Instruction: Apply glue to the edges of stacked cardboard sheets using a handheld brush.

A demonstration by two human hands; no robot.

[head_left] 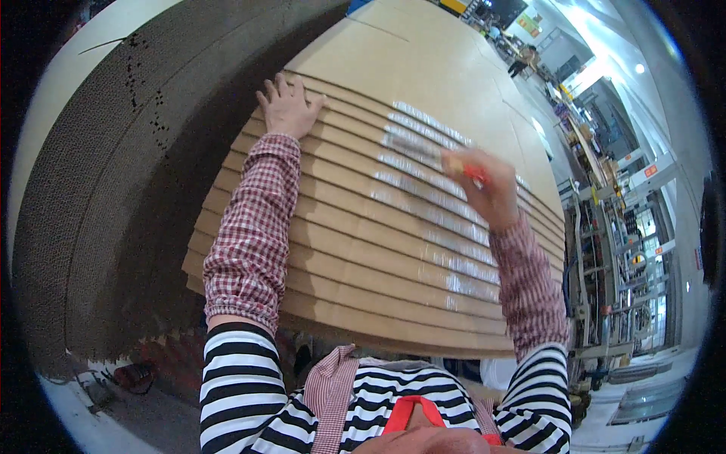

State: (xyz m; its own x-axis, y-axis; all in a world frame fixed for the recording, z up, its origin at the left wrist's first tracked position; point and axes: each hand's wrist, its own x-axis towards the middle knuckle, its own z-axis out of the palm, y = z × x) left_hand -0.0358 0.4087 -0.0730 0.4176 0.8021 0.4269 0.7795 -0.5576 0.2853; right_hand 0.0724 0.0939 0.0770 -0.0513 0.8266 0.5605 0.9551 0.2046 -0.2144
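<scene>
Stack of flat tan cardboard sheets [340, 234] fills ctr of frame, fanned out like shingles: smooth matte faces, thin dark straight edges, bent a bit by the lens. Steps descend twd bottom of frame; each exposed edge has its long axis running from the left side down twd lower right. Glossy whitish streaks [454, 261], wet-looking, cross the steps in a band from upper ctr to lower ctr-right.

R hand [488, 189], right of ctr, is closed around a red-handled tool [476, 173] w/ some yellow on it; tool's long axis runs from the fist to the left & slightly up, its greyish head over the streaks. Head is motion-blurred, so exact shape & whether it touches the board = can't tell. Most of the handle is hidden in the fist.

L hand [291, 112], upper left of ctr, is palm down w/ fingers spread, gripping nothing, pressed on the sheets' left side. Both forearms wear red-and-white checked cloth sleeves [253, 204], gathered at the ends, over a black-and-white striped shirt [240, 378], cut off at bottom.

Far left: big grey-brown stack w/ honeycomb-like texture [106, 174], partly in shadow. Bkgd at upper right is small & unclear.
</scene>
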